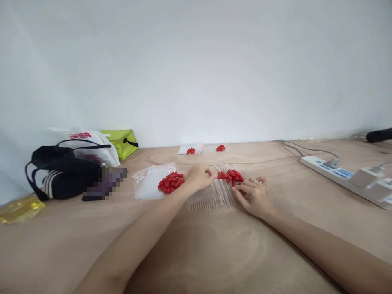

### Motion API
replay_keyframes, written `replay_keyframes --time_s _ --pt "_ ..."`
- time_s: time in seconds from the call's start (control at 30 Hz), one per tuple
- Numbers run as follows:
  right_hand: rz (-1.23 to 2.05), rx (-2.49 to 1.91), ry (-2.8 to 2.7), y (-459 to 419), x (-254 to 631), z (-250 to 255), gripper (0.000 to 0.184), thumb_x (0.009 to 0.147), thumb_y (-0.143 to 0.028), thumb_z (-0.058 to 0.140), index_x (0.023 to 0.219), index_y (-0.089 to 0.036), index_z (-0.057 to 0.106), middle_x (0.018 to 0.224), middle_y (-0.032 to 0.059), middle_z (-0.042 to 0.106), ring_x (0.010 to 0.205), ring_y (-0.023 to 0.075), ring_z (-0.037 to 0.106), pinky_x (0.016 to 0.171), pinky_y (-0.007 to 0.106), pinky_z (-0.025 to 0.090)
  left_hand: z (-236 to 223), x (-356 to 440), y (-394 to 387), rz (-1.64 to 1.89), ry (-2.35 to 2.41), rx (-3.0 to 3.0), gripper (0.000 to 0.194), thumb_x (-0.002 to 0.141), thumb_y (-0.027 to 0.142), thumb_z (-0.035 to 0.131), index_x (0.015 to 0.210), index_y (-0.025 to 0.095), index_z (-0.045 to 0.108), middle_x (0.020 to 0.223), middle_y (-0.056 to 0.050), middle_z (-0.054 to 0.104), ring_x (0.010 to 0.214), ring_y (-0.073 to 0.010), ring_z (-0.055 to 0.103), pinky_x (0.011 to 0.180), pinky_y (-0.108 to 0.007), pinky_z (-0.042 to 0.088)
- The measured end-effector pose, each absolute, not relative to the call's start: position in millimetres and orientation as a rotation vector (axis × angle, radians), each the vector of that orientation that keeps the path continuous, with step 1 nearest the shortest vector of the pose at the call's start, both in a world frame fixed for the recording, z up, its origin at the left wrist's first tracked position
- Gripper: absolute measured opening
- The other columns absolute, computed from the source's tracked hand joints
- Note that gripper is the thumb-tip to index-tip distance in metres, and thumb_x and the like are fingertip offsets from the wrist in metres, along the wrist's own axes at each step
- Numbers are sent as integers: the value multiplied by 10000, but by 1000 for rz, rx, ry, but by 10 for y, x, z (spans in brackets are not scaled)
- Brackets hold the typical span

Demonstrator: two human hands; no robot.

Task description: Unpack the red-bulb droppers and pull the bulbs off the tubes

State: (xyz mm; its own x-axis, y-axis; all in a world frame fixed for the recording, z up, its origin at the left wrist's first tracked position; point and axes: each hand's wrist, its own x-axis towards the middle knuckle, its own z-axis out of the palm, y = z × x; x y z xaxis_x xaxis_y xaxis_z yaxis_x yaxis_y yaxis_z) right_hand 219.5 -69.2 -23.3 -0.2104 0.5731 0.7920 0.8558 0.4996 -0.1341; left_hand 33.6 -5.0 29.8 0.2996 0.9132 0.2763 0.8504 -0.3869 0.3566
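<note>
Thin clear tubes (208,198) lie side by side in a row on the table in front of me. A cluster of small red rubber bulbs (235,174) sits at the far right end of the row. My left hand (199,176) hovers over the tubes' left part, its fingers curled in; anything in the fingertips is too small to make out. My right hand (255,197) is beside the cluster, with thumb and forefinger closed at a red bulb (233,183). Left of the row, a heap of red bulbs (170,182) rests on a clear plastic bag (146,185).
Two small bags (200,148) with red bulbs lie near the wall. On the left are a black bag (65,179), a white plastic bag (105,153), a lime-green box bag (122,143) and a yellow packet (21,210). A white power strip (339,173) with cables stands right.
</note>
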Motion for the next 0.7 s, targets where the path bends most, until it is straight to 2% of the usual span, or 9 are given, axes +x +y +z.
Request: replay_keyframes --time_s 0.1,0.23,0.53,0.7 --pt "-418 -1190 -1892 -681 2188 -226 298 793 -270 467 544 -200 613 480 -12 553 545 106 439 735 312 215 252 618 29 600 1660 2402 315 605 508 617 590 194 633 669 -47 619 728 -209 566 672 -314 399" --pt "-406 -1171 -1887 -669 2180 -226 291 794 -273 467 555 -201 615 482 -15 550 544 101 443 726 306 209 240 763 103 525 1660 2400 337 526 530 667 525 199 606 607 -35 614 713 -210 571 663 -307 392" --pt "-439 -1175 -1897 -664 2156 -219 308 787 -261 460 509 -194 575 465 -22 517 538 100 423 708 306 203 168 776 164 493 1714 2342 395 614 581 556 504 204 597 535 -20 593 633 -183 571 584 -276 372" --pt "-421 -1169 -1884 -654 2161 -226 301 782 -253 469 509 -194 583 458 -21 511 534 102 417 707 312 209 174 781 223 531 1752 2310 324 610 490 580 483 191 573 470 4 552 533 -146 539 495 -242 341"
